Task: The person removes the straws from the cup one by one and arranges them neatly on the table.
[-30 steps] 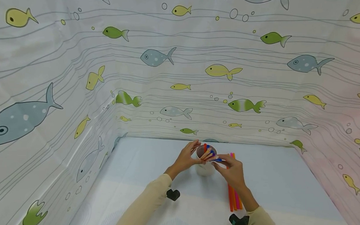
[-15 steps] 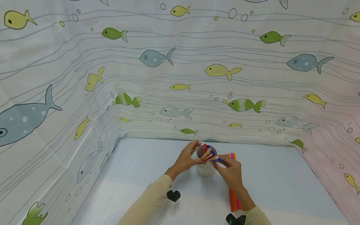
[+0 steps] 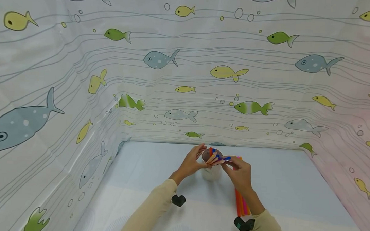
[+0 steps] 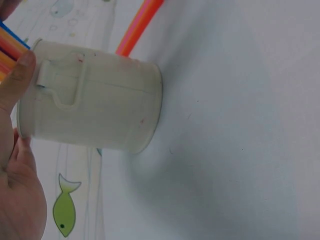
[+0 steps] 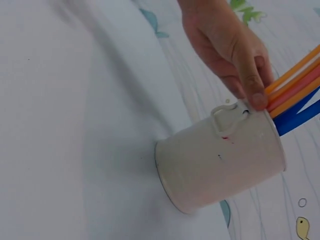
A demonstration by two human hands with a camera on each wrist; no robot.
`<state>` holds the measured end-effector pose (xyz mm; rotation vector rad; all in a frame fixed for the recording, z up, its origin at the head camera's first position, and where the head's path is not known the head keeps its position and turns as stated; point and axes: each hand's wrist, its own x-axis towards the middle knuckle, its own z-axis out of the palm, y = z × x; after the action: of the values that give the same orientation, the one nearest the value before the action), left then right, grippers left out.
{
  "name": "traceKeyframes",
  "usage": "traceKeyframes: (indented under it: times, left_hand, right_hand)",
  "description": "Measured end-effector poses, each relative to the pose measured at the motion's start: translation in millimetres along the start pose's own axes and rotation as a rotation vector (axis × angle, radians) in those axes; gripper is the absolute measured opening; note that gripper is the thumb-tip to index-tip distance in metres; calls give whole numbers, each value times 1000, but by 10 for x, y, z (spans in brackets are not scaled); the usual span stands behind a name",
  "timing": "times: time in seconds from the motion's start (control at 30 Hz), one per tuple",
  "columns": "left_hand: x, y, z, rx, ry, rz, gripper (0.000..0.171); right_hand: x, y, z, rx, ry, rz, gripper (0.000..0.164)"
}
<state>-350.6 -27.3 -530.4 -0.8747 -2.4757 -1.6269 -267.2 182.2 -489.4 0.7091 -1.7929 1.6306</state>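
Note:
A white metal pot (image 3: 211, 175) with a small side handle stands on the table. Several orange, red and blue straw-like tubes (image 5: 295, 92) stick out of its mouth and lean toward the right. My left hand (image 3: 190, 162) grips the pot at its rim, thumb on the near side; in the left wrist view that thumb (image 4: 20, 80) presses beside the tubes. At the right of the rim, my right hand (image 3: 239, 173) pinches a blue tube (image 3: 227, 158) between thumb and fingers. Whether this tube is loose from the bunch is hard to tell.
To the right of the pot, long red, orange and pink tubes (image 3: 238, 202) lie side by side on the pale tabletop (image 3: 280, 190), partly under the right forearm. A fish-patterned cloth (image 3: 203, 106) hangs behind the table and at both sides.
My right hand has shifted slightly right and up, and the blue tube ends at its fingertips moved along. The left hand and the pot have stayed in place.

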Motion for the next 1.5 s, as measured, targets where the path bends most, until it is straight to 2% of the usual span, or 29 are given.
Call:
traceKeyframes:
  times: [0.23,0.43,0.63,0.73,0.87,1.0,1.23,1.5]
  left_hand:
    - [17,-10,-10,-3,-3,-12,98]
    - [25,-32,-3,-7,-8,-12,97]
    - [32,-41,-5,4,-5,-38,97]
    - [-13,130,-52,-15,-15,-25,95]
    - [-76,337,-104,-49,-24,14,91]
    - [-80,338,-99,-53,-20,18,90]
    - [-84,363,-119,-54,-28,17,91]
    - [-85,377,-112,-65,-29,26,90]
  right_hand:
    - [124,-111,-52,-13,-8,-2,24]
    - [261,-200,-129,34,-8,-93,28]
    - [436,-376,-225,7,18,-136,30]
    - [522,-450,-286,-16,38,-147,30]
    - [620,-395,-410,-56,60,-165,32]
    - [700,-310,-540,-90,92,-158,34]
    - [731,-212,-748,-207,121,-52,28]
    - [536,65,-935,-398,143,209,29]
